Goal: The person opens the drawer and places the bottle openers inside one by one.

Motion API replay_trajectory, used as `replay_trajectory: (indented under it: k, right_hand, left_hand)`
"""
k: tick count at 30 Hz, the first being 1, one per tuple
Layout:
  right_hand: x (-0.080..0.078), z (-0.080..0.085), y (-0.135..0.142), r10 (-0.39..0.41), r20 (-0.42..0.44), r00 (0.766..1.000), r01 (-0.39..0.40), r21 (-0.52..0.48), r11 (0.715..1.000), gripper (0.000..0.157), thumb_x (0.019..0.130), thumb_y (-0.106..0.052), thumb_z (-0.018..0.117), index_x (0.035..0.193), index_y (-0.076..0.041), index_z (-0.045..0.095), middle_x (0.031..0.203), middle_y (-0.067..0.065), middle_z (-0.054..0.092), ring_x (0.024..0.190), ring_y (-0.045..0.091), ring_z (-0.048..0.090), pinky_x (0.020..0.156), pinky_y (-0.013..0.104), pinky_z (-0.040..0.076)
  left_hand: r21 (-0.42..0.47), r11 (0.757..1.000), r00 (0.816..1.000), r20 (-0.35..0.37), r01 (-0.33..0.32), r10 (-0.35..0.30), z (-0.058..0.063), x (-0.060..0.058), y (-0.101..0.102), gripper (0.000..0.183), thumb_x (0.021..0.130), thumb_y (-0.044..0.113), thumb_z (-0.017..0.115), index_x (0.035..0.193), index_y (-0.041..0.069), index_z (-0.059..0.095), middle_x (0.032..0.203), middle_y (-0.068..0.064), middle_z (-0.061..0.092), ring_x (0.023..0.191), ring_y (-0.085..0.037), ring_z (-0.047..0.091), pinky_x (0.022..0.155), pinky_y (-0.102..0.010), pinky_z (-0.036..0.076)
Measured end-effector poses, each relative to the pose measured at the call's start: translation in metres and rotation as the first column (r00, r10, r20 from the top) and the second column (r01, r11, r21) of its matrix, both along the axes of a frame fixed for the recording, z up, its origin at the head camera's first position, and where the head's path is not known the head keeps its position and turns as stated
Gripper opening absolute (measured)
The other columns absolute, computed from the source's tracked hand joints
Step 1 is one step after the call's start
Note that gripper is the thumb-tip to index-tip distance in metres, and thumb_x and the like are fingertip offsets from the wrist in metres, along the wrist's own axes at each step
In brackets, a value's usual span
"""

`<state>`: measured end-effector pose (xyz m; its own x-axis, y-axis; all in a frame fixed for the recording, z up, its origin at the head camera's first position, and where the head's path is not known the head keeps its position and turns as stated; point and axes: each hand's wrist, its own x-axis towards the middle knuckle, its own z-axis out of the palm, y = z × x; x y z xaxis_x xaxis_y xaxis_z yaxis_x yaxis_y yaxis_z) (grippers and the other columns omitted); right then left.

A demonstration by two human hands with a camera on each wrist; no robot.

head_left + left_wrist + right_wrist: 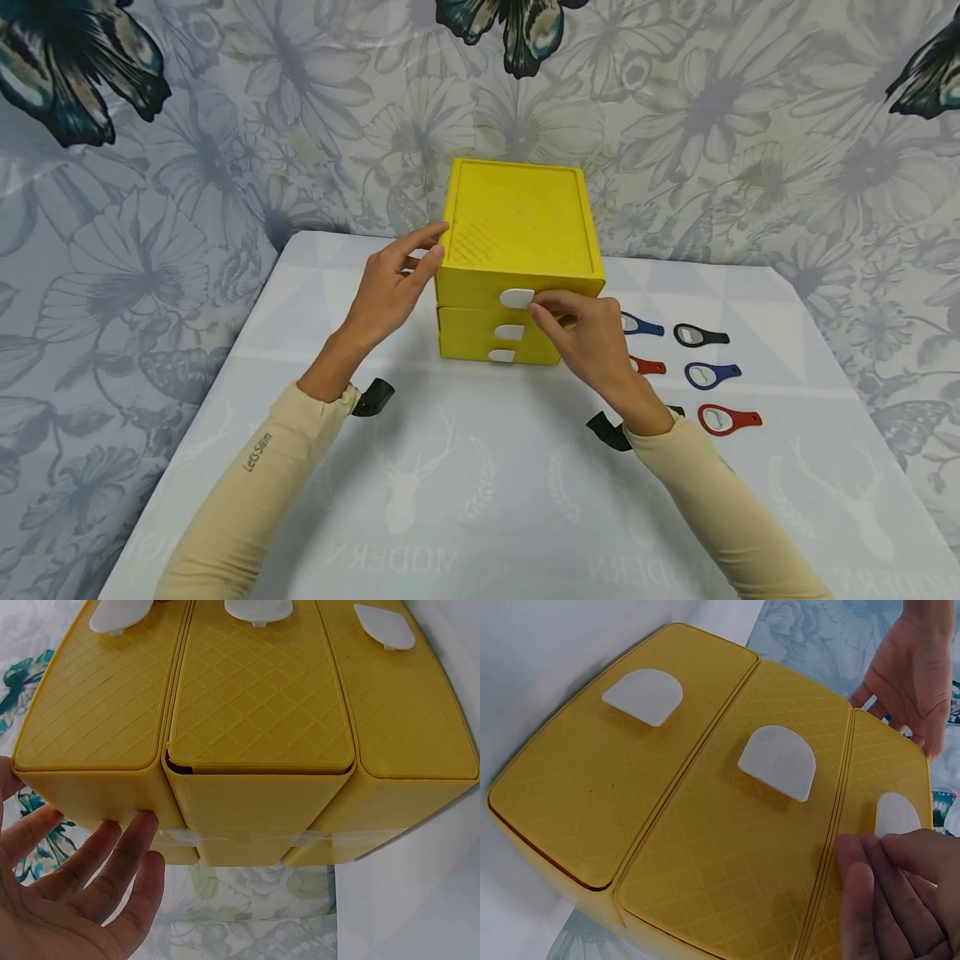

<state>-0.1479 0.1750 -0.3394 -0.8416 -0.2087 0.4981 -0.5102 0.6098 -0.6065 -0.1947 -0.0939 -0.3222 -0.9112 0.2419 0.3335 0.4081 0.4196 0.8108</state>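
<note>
Nearest me, my cream sleeves (255, 483) reach over the pale printed table (435, 492); to the right of my right forearm lie ring-headed tools that look like bottle openers, a red one (746, 419) closest, then a blue one (726, 372), then a black one (712, 338), with others partly hidden behind my hand and wrist. My right hand (588, 329) pinches the white top handle (515, 297) between thumb and fingers; the middle handle (509, 332) and bottom handle (502, 356) sit below it, untouched. The yellow three-drawer cabinet (517, 221) stands upright on the table, between my hands; my left hand (390, 287) has its fingers spread apart, fingertips touching the cabinet's left side near the top; behind stands a floral wall (300, 125) with dark butterflies (534, 37).
</note>
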Motion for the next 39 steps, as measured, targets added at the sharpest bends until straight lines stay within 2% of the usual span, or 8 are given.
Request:
replay_trajectory:
  k: [7, 23, 30, 39]
  right_hand:
    - [0.006, 0.0, 0.001, -0.001, 0.012, 1.0, 0.002, -0.018, 1.0, 0.013, 0.09, -0.011, 0.076, 0.098, -0.002, 0.079, 0.089, 0.01, 0.078, 0.079, 0.022, 0.076, 0.07, 0.037, 0.062]
    - [0.037, 0.001, 0.002, 0.048, -0.003, 0.999, -0.048, 0.001, 0.999, 0.012, 0.088, -0.009, 0.077, 0.098, -0.003, 0.079, 0.089, 0.008, 0.078, 0.075, 0.016, 0.076, 0.068, 0.031, 0.061]
    - [0.053, 0.001, 0.004, 0.044, 0.013, 0.999, -0.044, 0.013, 0.999, 0.01, 0.086, -0.008, 0.079, 0.096, -0.005, 0.079, 0.087, 0.004, 0.078, 0.075, 0.011, 0.075, 0.068, 0.027, 0.06]
    - [0.064, 0.0, 0.004, 0.07, -0.047, 0.996, -0.069, 0.021, 0.997, 0.009, 0.084, -0.007, 0.08, 0.092, -0.006, 0.078, 0.081, 0.003, 0.077, 0.071, 0.009, 0.074, 0.066, 0.021, 0.058]
  left_hand:
    - [0.005, 1.0, 1.0, 0.01, -0.009, 0.009, -0.001, 0.0, 0.0, 0.046, 0.105, 0.044, 0.048, 0.148, 0.027, 0.051, 0.132, -0.011, 0.062, 0.103, -0.028, 0.07, 0.078, -0.043, 0.055]
    - [0.001, 1.0, 1.0, 0.027, -0.016, 0.016, -0.001, -0.001, 0.001, 0.046, 0.105, 0.043, 0.048, 0.147, 0.027, 0.052, 0.133, -0.009, 0.062, 0.103, -0.026, 0.069, 0.075, -0.039, 0.053]
    - [0.0, 1.0, 0.999, 0.038, -0.006, 0.006, -0.001, -0.001, 0.002, 0.046, 0.105, 0.043, 0.048, 0.148, 0.028, 0.051, 0.132, -0.009, 0.062, 0.103, -0.026, 0.069, 0.074, -0.039, 0.053]
    - [-0.004, 1.0, 0.999, 0.036, -0.007, 0.007, 0.0, -0.001, 0.001, 0.046, 0.105, 0.044, 0.048, 0.148, 0.028, 0.051, 0.133, -0.009, 0.062, 0.102, -0.026, 0.069, 0.076, -0.04, 0.054]
